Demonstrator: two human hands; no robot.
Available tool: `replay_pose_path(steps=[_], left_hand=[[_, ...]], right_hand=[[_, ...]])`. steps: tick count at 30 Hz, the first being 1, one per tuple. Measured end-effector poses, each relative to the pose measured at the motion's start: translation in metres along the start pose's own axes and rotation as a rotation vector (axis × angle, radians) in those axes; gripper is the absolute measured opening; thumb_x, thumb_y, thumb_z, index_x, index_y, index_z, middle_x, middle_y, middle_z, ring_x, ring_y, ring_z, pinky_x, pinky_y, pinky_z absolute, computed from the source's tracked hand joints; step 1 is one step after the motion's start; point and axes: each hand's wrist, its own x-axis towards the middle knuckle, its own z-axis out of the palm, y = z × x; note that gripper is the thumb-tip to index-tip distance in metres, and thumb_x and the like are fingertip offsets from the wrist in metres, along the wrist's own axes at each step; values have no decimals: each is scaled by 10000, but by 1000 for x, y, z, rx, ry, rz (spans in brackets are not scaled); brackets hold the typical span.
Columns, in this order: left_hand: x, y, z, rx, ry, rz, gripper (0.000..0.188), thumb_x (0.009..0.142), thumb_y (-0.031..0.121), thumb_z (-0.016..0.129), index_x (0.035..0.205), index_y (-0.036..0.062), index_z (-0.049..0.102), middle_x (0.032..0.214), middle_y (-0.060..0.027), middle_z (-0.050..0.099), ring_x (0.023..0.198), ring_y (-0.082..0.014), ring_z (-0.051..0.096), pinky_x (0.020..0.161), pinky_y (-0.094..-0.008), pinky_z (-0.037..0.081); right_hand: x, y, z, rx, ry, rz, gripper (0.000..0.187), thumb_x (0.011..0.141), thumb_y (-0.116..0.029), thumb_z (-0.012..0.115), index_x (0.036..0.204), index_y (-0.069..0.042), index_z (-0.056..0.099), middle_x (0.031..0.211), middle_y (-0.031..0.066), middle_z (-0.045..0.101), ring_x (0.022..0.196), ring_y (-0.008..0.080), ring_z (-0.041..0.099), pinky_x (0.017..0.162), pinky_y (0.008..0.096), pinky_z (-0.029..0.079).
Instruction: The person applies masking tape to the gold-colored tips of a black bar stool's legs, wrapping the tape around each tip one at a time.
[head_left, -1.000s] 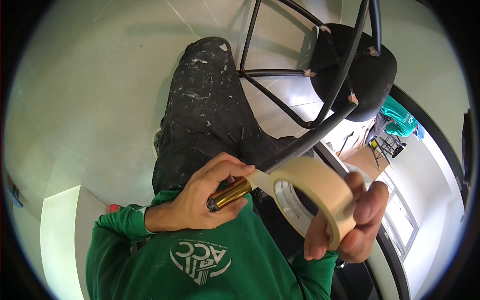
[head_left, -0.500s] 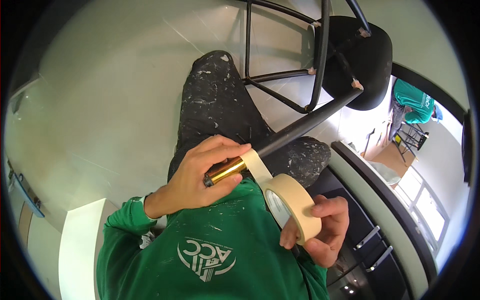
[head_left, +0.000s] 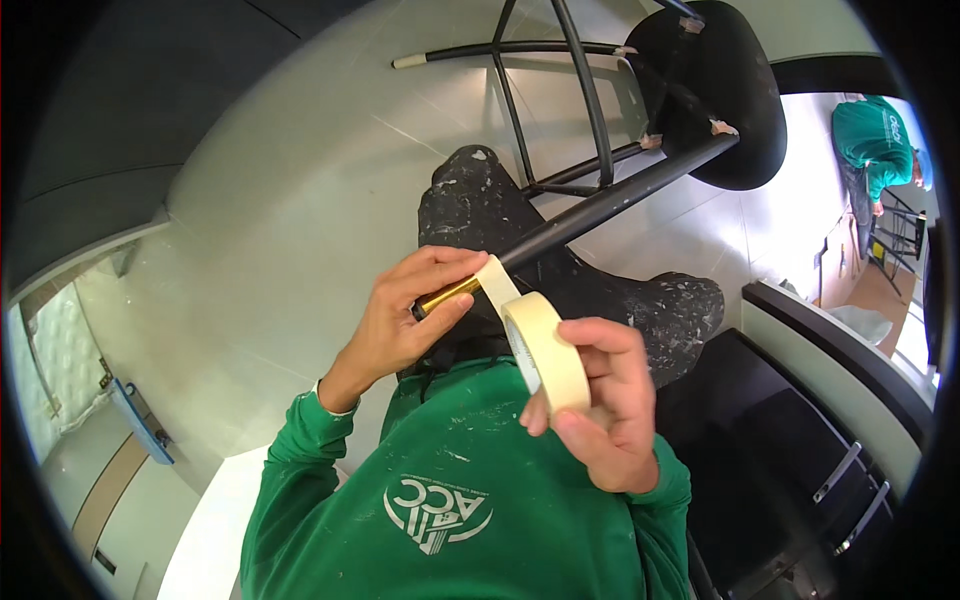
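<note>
A black metal stool leg [head_left: 610, 205] slants down toward me, ending in a shiny gold tip [head_left: 447, 296]. My left hand [head_left: 400, 315] is closed around that gold end, its fingertips pressing the loose end of cream masking tape against the leg. A short tape strip [head_left: 496, 281] runs from there to the masking tape roll [head_left: 552, 352]. Gripping the roll is my right hand [head_left: 612, 405], thumb and fingers on its outer face and rim. The leg belongs to a tipped stool with a black seat [head_left: 705, 105]; pinkish covering wraps the joints beneath the seat.
Another stool leg has a cream-coloured end [head_left: 408, 62]. My paint-spotted dark trousers [head_left: 470, 200] lie under the leg. Black cabinet fronts with metal handles [head_left: 838, 472] stand at right. A person in green [head_left: 875, 145] is beyond a low wall. A blue object [head_left: 140, 418] is at left.
The view has shifted, bringing the cream-ended leg and dark surfaces at upper left into sight. Both hands keep their holds, with the tape still stretched between leg and roll.
</note>
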Motion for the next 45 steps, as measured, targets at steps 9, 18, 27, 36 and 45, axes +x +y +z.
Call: replay_pose_path(steps=[9, 18, 27, 36, 45], left_hand=[[2, -2, 2, 163, 10, 25, 394, 977, 78, 680, 1367, 29, 708, 1271, -109, 679, 1113, -169, 650, 916, -287, 520], [9, -7, -1, 232, -4, 81, 404, 980, 100, 674, 1375, 25, 702, 1271, -106, 674, 1111, -166, 643, 914, -284, 512], [1, -17, 3, 157, 52, 105, 493, 987, 177, 694, 1451, 25, 624, 1243, -106, 669, 1116, -184, 645, 969, -314, 507], [-34, -46, 18, -58, 246, -132, 636, 939, 122, 780, 1485, 67, 458, 1117, -46, 665, 931, -123, 647, 788, -273, 511], [-1, -61, 26, -537, 556, -250, 811, 955, 132, 783, 1600, 20, 303, 1209, -166, 708, 1005, -188, 714, 862, -308, 568]], right_hand=[[-10, 85, -15, 209, 109, 126, 673, 1118, -346, 504, 1620, 36, 270, 823, 80, 633, 683, 182, 673, 810, 328, 580], [45, 108, -40, 232, -135, 264, 427, 1065, -228, 557, 1401, 23, 479, 855, 90, 664, 647, 189, 706, 641, 317, 573], [80, 166, -23, 187, 34, 144, 226, 1063, -198, 632, 1182, -6, 620, 930, 63, 674, 771, 138, 678, 656, 295, 583], [111, 187, -24, 126, 41, -34, 191, 1065, -97, 615, 1209, -11, 707, 1069, 67, 729, 941, 119, 664, 849, 293, 538], [140, 184, -47, 140, -130, 45, 244, 1021, -134, 711, 1246, -42, 698, 1127, 35, 711, 1073, 141, 671, 991, 328, 526]])
